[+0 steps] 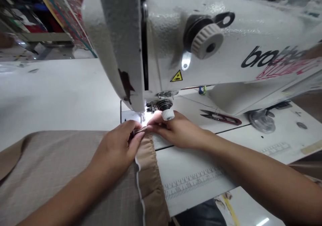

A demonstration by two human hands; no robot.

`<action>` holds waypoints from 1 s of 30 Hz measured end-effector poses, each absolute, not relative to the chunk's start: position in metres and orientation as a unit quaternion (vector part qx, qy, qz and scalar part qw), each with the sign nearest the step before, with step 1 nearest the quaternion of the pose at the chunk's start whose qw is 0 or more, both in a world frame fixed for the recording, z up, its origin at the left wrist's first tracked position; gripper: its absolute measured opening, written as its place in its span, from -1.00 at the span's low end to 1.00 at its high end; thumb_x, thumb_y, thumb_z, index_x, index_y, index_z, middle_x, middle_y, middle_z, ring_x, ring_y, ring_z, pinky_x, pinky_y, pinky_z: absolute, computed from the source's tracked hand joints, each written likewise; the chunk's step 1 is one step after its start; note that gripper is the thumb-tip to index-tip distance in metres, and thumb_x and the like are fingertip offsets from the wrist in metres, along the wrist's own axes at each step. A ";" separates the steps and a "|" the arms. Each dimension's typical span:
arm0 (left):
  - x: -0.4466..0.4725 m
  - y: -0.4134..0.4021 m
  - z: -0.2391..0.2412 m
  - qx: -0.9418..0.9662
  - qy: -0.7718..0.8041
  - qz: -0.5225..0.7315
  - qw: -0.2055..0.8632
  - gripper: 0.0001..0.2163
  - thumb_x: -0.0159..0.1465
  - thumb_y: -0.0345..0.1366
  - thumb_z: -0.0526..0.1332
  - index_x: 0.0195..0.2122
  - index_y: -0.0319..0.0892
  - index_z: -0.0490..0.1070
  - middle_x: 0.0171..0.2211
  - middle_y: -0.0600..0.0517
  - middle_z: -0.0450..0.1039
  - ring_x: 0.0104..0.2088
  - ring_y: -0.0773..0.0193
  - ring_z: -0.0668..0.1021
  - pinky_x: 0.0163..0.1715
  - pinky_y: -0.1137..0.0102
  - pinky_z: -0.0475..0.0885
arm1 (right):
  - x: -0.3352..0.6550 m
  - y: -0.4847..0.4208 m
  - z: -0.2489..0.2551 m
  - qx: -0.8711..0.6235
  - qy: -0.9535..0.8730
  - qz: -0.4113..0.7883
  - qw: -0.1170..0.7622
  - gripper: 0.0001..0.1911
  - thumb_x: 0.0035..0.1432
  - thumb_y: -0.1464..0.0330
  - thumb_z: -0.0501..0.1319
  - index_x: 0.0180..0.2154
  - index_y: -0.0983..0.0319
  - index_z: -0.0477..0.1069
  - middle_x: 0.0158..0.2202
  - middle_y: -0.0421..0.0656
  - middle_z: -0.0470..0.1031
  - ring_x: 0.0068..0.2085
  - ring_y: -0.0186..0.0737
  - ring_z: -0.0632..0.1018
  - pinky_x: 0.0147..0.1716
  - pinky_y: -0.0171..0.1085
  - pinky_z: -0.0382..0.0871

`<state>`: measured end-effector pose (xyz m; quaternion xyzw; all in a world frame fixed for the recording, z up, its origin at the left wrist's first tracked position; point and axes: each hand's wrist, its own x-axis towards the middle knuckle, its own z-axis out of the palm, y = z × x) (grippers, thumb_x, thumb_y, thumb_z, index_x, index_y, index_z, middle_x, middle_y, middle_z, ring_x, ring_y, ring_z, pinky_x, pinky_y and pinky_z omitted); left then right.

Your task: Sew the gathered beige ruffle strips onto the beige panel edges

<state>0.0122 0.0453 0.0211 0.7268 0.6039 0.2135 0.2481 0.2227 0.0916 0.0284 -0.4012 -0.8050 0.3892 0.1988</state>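
Observation:
A white sewing machine (166,44) stands over the table, its lit needle area just beyond my fingers. Grey-beige fabric (62,162) lies to the left, with a brown ruffled strip (152,182) and a white edge line along its right side. My left hand (118,145) pinches the top edge of the fabric between thumb and fingers. On the right, the fingertips of my right hand (176,128) close on the same folded edge, near the ruffle's upper end. Both hands sit right in front of the presser foot, which is partly hidden by glare.
Red-handled thread snips (221,117) lie right of the needle under the machine arm. A clear round plastic piece (262,121) rests farther right. Ruler markings (193,182) run along the white table (62,95) near its front edge. Shelves with materials stand at the back left.

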 end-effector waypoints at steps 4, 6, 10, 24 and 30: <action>0.016 0.047 0.022 0.731 0.614 0.190 0.229 -0.67 0.32 0.05 0.14 -0.20 -0.10 0.48 -0.36 -0.01 0.56 -0.40 0.13 0.54 -0.42 0.32 0.32 | 0.222 0.093 0.025 -0.396 -0.815 0.373 0.200 -0.82 0.40 0.30 0.25 -0.18 0.20 0.62 -0.21 -0.11 0.63 -0.20 -0.17 0.57 -0.19 -0.19 0.37; 0.016 0.047 0.021 0.737 0.612 0.186 0.219 -0.67 0.33 0.04 0.14 -0.19 -0.10 0.49 -0.38 0.00 0.55 -0.43 0.15 0.51 -0.43 0.33 0.31 | 0.222 0.094 0.023 -0.394 -0.815 0.366 0.215 -0.84 0.38 0.31 0.27 -0.19 0.20 0.63 -0.23 -0.11 0.63 -0.22 -0.18 0.56 -0.21 -0.19 0.37; 0.014 0.050 0.017 0.739 0.613 0.185 0.211 -0.66 0.34 0.06 0.14 -0.12 -0.09 0.49 -0.39 0.01 0.54 -0.46 0.17 0.49 -0.44 0.33 0.32 | 0.221 0.095 0.020 -0.391 -0.809 0.365 0.243 -0.89 0.31 0.35 0.32 -0.26 0.18 0.64 -0.29 -0.14 0.63 -0.26 -0.21 0.56 -0.23 -0.21 0.38; 0.007 0.001 0.011 0.917 0.371 0.140 -0.045 -0.54 0.47 -0.17 0.11 0.29 -0.35 0.32 0.25 -0.24 0.45 0.21 -0.12 0.44 0.22 0.03 0.16 | 0.217 0.091 0.023 -0.428 -0.831 0.277 0.223 -0.92 0.24 0.35 0.39 -0.32 0.21 0.58 -0.29 -0.12 0.58 -0.25 -0.17 0.52 -0.18 -0.15 0.35; 0.003 0.010 0.005 0.900 0.405 0.163 -0.013 -0.54 0.47 -0.15 0.12 0.31 -0.28 0.30 0.27 -0.22 0.43 0.25 -0.11 0.42 0.31 0.02 0.04 | 0.227 0.093 0.019 -0.431 -0.826 0.263 0.250 -0.87 0.31 0.39 0.28 -0.14 0.17 0.59 -0.11 -0.09 0.59 -0.08 -0.11 0.56 -0.03 -0.12 0.39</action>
